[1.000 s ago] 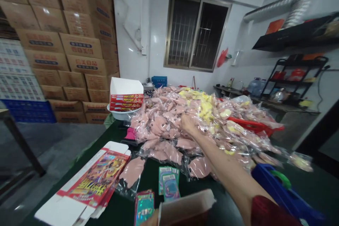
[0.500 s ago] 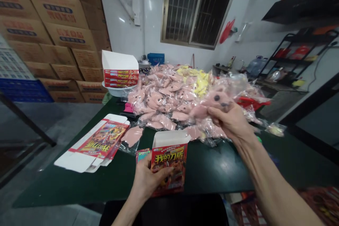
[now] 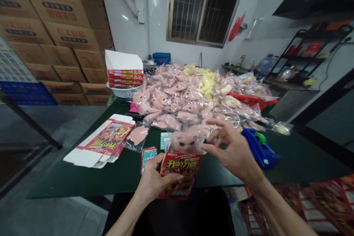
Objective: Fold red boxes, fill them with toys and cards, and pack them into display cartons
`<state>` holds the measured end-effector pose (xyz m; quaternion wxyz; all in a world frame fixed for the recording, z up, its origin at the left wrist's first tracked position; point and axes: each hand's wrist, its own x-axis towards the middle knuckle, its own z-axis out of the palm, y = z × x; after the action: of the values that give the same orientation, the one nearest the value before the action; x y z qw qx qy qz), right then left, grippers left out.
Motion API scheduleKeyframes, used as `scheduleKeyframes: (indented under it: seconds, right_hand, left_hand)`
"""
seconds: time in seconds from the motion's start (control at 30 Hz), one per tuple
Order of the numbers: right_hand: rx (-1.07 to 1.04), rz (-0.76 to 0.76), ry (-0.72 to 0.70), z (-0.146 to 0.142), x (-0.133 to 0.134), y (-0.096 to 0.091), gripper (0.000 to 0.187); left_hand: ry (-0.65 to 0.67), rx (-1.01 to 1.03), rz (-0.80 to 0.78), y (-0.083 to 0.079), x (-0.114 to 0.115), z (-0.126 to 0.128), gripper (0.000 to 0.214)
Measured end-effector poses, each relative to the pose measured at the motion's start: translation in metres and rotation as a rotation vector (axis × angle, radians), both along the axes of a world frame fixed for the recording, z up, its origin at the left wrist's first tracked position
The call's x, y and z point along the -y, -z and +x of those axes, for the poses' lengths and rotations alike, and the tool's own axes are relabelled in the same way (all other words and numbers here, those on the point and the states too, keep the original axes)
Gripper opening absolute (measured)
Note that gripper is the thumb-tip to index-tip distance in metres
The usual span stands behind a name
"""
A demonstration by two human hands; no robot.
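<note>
My left hand grips a red printed carton at the table's front edge, its thumb across the front face. A pink plush-like toy with dark eyes, in a clear bag, stands partly inside the carton's open top. Its lower part is hidden by the front panel. Just right of the toy is my right hand, fingers apart, the thumb close to the carton's upper corner. Small printed cards lie left of the carton, and more cards lie behind it.
A heap of bagged pink toys covers the table's back, with yellow ones among them. Flattened cartons lie at left. A blue tape dispenser sits at right. Filled cartons stand in a white basin.
My right hand has brought the bagged pink toy from over the heap down into the carton's top, and its fingers have spread. The carton now tilts slightly. The tape dispenser and more cards show.
</note>
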<state>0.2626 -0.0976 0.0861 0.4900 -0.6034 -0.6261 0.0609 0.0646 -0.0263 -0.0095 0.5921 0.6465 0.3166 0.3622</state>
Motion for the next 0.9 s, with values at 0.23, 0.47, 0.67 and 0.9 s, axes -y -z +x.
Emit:
scheduleKeyframes:
  seconds: [0.23, 0.47, 0.67, 0.9]
  right_hand:
    - [0.741, 0.390, -0.162, -0.022, 0.028, 0.006, 0.037]
    - [0.529, 0.334, -0.270, -0.049, 0.039, 0.010, 0.020]
    - [0.367, 0.066, -0.259, -0.084, -0.034, 0.081, 0.021]
    - [0.707, -0.107, -0.275, -0.108, -0.057, 0.152, 0.019]
  left_hand:
    - [-0.068, -0.130, 0.329, -0.009, 0.021, 0.000, 0.032]
    - [-0.294, -0.033, 0.063, 0.016, 0.032, -0.031, 0.027]
    - [-1.044, 0.047, -0.087, 0.002, 0.024, -0.113, 0.028]
    - [-1.446, -0.011, -0.005, -0.031, 0.017, -0.149, 0.032]
